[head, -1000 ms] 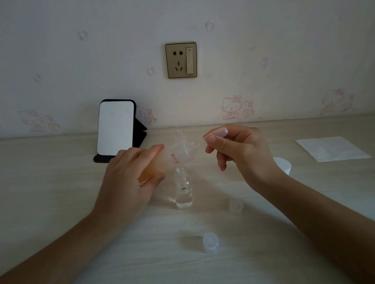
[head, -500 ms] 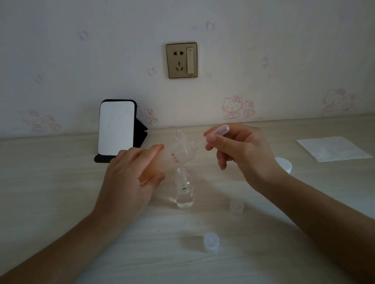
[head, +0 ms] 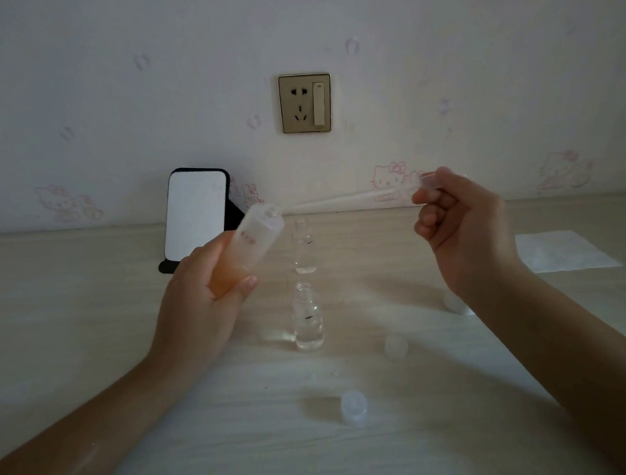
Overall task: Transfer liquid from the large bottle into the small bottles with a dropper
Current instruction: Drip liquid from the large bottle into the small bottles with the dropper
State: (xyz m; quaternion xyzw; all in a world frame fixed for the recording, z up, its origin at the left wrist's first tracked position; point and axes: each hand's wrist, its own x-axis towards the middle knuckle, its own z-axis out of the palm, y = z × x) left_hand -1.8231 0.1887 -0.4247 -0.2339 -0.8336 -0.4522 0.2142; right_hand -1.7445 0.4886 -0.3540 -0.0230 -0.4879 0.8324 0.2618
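My left hand (head: 204,302) grips the large translucent bottle (head: 252,242), tilted with its open mouth up and to the right. Orange liquid sits in its lower part inside my grip. My right hand (head: 457,229) pinches the bulb of a clear plastic dropper (head: 342,198), which lies almost level in the air with its tip just right of the large bottle's mouth. Two small open glass bottles stand on the table between my hands: the near small bottle (head: 307,318) and the far small bottle (head: 303,247). Both hold a little clear liquid.
A phone on a black stand (head: 197,212) leans at the back left. Two small caps (head: 396,347) (head: 354,406) lie on the wooden table (head: 86,330); a white lid (head: 455,303) shows beside my right wrist. A white tissue (head: 563,251) lies far right. A wall socket (head: 305,103) is above.
My right hand pulled the dropper out of the large bottle and moved it up and right. My left hand raised the large bottle and tilted it more upright.
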